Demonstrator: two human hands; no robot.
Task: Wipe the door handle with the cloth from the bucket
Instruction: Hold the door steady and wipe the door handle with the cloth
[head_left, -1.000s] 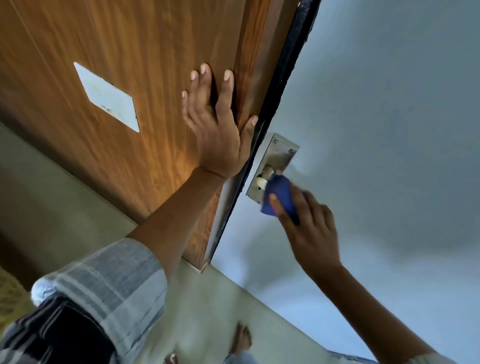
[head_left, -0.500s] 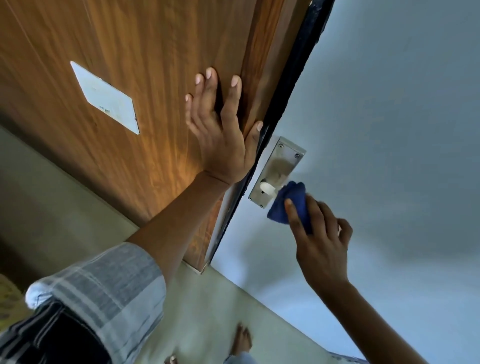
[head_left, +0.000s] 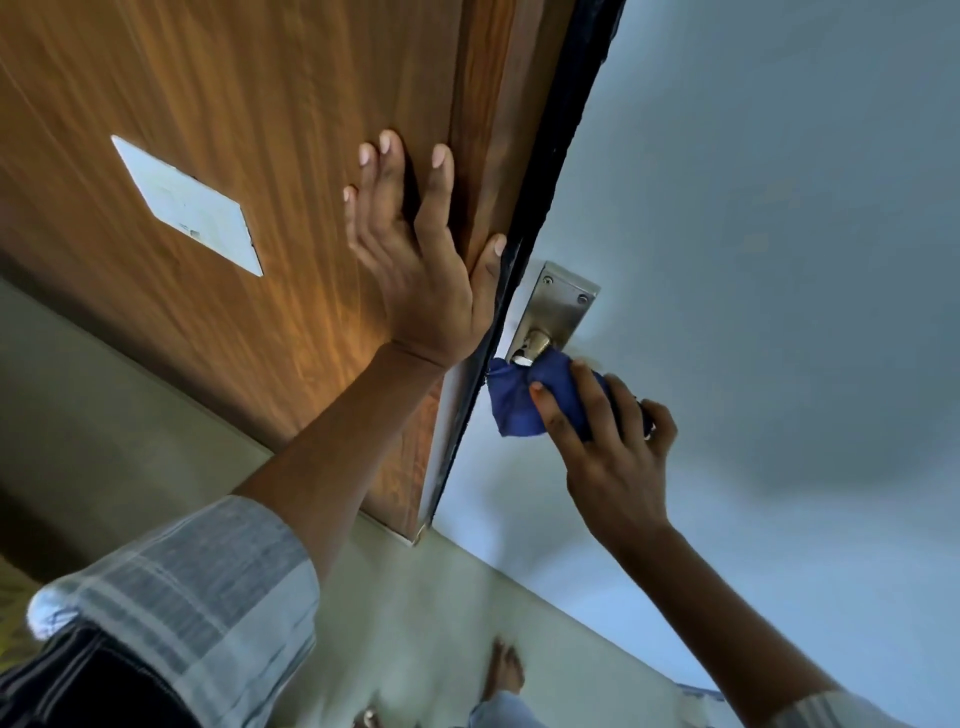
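Observation:
A wooden door (head_left: 260, 156) stands ajar, its dark edge running down the middle of the view. My left hand (head_left: 421, 270) lies flat and spread against the door face, thumb hooked on the edge. On the door's other, pale side sits a metal handle plate (head_left: 561, 306) with two screws. Just below the plate my right hand (head_left: 608, 447) grips a blue cloth (head_left: 514, 400) wrapped over the handle, so most of the lever is hidden; only its metal neck (head_left: 535, 345) shows.
A white rectangular plate (head_left: 187, 205) is fixed to the wooden door face at left. Pale tiled floor (head_left: 415, 623) lies below, with my bare feet (head_left: 506, 670) near the bottom edge. No bucket is in view.
The right hand with the cloth slid out along the handle, away from the plate, and is now back near the neck. The left hand stays pressed on the door.

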